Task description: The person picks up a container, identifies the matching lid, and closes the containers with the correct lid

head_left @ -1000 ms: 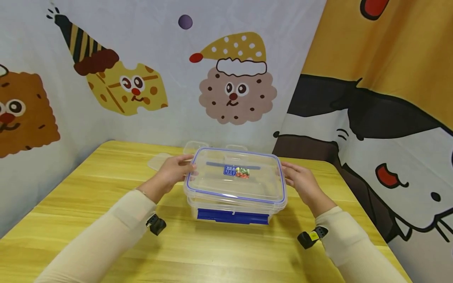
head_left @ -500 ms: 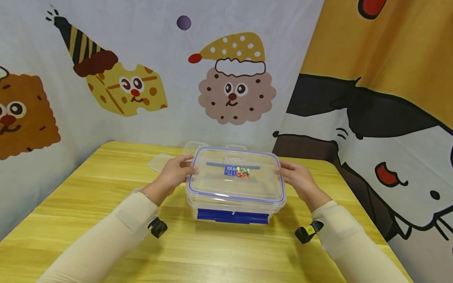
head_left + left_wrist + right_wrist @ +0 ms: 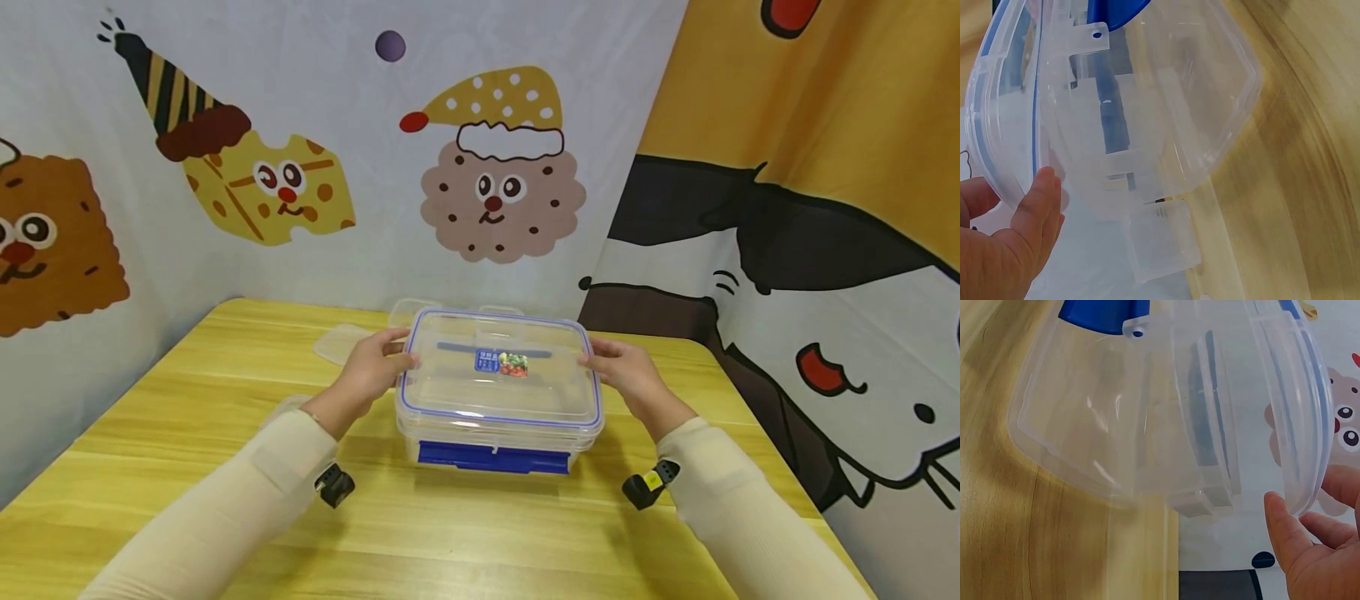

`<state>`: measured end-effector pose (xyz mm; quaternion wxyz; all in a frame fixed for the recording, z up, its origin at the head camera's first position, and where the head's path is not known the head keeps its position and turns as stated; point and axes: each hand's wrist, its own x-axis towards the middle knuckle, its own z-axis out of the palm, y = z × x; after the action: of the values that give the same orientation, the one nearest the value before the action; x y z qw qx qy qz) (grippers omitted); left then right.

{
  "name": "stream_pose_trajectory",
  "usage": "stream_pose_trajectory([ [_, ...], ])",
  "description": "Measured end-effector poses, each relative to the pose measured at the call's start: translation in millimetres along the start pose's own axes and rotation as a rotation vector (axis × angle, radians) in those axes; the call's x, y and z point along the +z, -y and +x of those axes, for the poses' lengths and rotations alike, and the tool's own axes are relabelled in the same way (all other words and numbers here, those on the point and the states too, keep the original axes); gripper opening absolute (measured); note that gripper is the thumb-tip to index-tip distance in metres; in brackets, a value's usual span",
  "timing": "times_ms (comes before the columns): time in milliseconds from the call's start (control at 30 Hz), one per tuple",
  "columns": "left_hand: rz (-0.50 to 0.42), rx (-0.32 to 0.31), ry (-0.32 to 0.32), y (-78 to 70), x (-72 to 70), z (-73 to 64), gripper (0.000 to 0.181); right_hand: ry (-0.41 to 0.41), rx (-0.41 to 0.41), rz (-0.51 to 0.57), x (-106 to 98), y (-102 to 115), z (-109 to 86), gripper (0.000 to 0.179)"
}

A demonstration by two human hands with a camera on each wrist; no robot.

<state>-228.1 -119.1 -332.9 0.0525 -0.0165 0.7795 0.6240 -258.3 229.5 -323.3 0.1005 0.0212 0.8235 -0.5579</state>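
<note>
A clear plastic food container [image 3: 491,457] stands on the table, a blue latch [image 3: 495,457] along its front. Over its top is a clear lid [image 3: 498,392] with a blue rim line and a small printed label [image 3: 501,362]. My left hand [image 3: 367,371] pinches the lid's left edge, thumb on top. On the opposite edge my right hand [image 3: 630,375] grips the same way. In the right wrist view a gap shows between the lid [image 3: 1300,412] and the box wall [image 3: 1085,419]. The left wrist view shows fingertips [image 3: 1041,184] against the lid's edge.
Translucent pieces lie on the wooden table [image 3: 450,542]: one flat piece [image 3: 339,343] beyond the left hand, another [image 3: 285,408] partly hidden by the left sleeve. Clear flaps [image 3: 412,311] show behind the container. A cartoon-printed cloth [image 3: 300,275] hangs behind the table.
The right hand has shifted slightly left, and its thumb now lies over the lid's right edge. The lid's right side has moved slightly left. The left hand stays nearly in place.
</note>
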Motion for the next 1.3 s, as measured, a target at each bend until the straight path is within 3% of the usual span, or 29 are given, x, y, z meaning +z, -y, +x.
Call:
stream_pose_trajectory([
  [1000,0.035,0.007,-0.012,10.6,4.1,1.1,0.054,-0.026,0.013,-0.011,3,-7,0.9,0.061],
  [1300,0.065,0.049,-0.015,12.4,3.7,-1.4,0.054,-0.024,0.014,-0.023,3,-6,-0.7,0.06],
])
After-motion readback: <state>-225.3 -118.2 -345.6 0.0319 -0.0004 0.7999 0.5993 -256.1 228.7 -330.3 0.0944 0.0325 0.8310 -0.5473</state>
